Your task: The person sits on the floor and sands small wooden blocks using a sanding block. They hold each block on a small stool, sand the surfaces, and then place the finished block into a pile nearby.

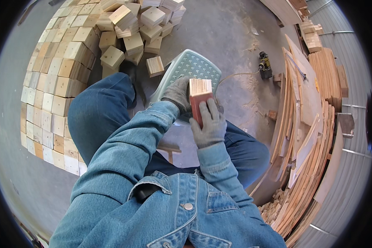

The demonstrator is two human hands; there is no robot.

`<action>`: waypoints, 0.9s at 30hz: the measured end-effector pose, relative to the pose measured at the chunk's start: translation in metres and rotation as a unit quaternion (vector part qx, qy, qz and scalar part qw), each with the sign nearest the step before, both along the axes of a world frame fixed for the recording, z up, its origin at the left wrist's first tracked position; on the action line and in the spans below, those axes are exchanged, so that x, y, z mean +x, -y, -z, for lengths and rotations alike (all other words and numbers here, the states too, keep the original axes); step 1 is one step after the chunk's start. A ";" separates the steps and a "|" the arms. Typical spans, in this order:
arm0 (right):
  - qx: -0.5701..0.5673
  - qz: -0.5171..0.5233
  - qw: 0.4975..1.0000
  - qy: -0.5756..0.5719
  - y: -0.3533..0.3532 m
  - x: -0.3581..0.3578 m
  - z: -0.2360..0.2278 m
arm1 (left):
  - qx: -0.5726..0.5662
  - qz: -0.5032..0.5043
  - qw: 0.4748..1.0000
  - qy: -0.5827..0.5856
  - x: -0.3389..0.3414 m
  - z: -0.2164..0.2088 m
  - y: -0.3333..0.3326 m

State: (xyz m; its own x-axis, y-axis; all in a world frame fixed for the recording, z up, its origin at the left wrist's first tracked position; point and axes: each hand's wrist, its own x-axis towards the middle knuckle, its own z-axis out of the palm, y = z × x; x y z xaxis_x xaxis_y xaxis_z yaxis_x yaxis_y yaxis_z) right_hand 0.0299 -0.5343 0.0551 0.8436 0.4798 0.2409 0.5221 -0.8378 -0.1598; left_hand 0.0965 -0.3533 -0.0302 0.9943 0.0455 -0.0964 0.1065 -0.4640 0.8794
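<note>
A layered wooden block (pixel 201 86) is held between my legs, over the near edge of a pale green plastic stool (pixel 194 64). My left hand (pixel 178 94), in a grey glove, is closed around the block's left side; its fingertips are hidden. On the block's near face lies a reddish-brown flat piece (pixel 197 102) that looks like sandpaper. My gloved right hand (pixel 210 126) presses it there, fingers bent over its right side and thumb along the left.
Stacked wooden blocks (pixel 56 89) stand at left, with loose blocks (pixel 134 31) heaped beyond my foot. One block (pixel 155 66) lies beside the stool. A cordless drill (pixel 265 66) sits on the floor at right, before leaning boards (pixel 306 124). A thin cord (pixel 239 74) runs toward it.
</note>
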 end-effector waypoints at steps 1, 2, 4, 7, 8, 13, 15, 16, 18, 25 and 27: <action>0.003 -0.002 1.000 0.000 0.007 -0.012 0.002 | -0.001 0.003 1.000 -0.008 -0.001 -0.003 0.000; 0.006 -0.005 1.000 -0.001 0.011 -0.018 0.004 | -0.006 0.005 1.000 -0.006 0.000 -0.002 0.000; 0.015 -0.007 1.000 0.002 0.011 -0.018 0.006 | -0.017 0.007 1.000 -0.002 0.001 -0.002 -0.001; 0.024 -0.006 1.000 0.002 -0.002 0.003 0.005 | -0.003 0.017 1.000 -0.019 -0.001 -0.007 -0.002; 0.027 -0.007 1.000 0.000 -0.012 0.020 0.003 | 0.007 0.011 1.000 -0.006 -0.001 0.005 -0.002; 0.017 0.052 0.998 0.008 -0.047 0.115 0.015 | 0.017 0.022 0.999 -0.027 0.000 0.004 0.006; 0.003 0.059 0.998 0.019 -0.049 0.125 0.019 | 0.042 0.007 0.998 -0.037 -0.002 -0.007 0.005; -0.005 0.055 0.998 0.013 -0.052 0.124 0.017 | 0.045 0.006 0.999 -0.028 -0.002 -0.002 0.004; -0.014 0.053 0.998 -0.006 -0.052 0.118 0.009 | 0.051 0.004 0.999 -0.011 -0.001 0.009 0.003; 0.005 0.037 0.999 -0.021 0.017 0.010 0.003 | -0.002 -0.009 1.000 0.020 -0.005 -0.006 0.000; 0.013 0.020 1.000 0.003 0.033 -0.007 0.009 | -0.006 -0.003 1.000 0.001 -0.001 0.001 0.001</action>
State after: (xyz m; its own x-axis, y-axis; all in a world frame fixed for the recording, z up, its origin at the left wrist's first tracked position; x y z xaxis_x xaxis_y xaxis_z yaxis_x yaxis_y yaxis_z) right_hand 0.0229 -0.5669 0.0465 0.8603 0.4397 0.2580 0.4897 -0.8533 -0.1789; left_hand 0.0953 -0.3542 -0.0315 0.9942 0.0508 -0.0951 0.1078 -0.4528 0.8851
